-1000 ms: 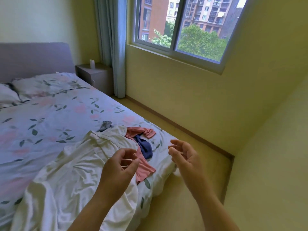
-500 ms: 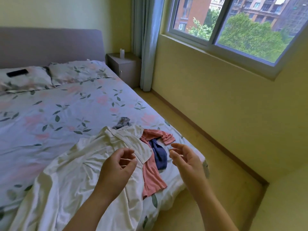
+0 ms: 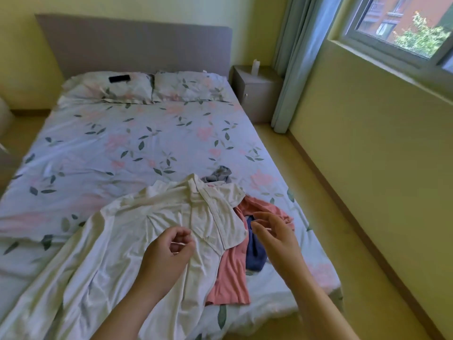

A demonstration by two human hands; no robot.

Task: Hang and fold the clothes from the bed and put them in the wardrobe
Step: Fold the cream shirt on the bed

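View: it has swung left since a second ago, and now the whole bed [image 3: 147,143] is on show, from grey headboard [image 3: 134,45] to foot. The window [image 3: 404,25], which filled the top of the scene before, is squeezed into the upper right corner.

New in sight: both pillows, and there's a flat black object [image 3: 119,78] lying on the left pillow [image 3: 98,92]. Half a second ago it sat right at the left edge.

White shirt [image 3: 137,241]: spread rumpled across the foot of the bed, collar pointing toward the pillows, same spot as before.

Pink garment [image 3: 232,278]: tucked partly under the shirt's right side, unmoved.

Blue garment [image 3: 256,256]: lying on the pink one, just beside the right hand.

Grey garment [image 3: 219,174]: bunched just past the shirt collar.

Left hand [image 3: 169,253]: over the shirt, fingers curled in toward the palm as they were. A thin pale sliver shows at the fingertips, and I cannot tell whether it is pinched.

Right hand [image 3: 277,236]: over the pink and blue pieces, fingers spread and half bent, gripping nothing, pose hardly changed.

Far corner: nightstand [image 3: 257,96] beside the bed, pale curtain [image 3: 294,57] hanging next to it.
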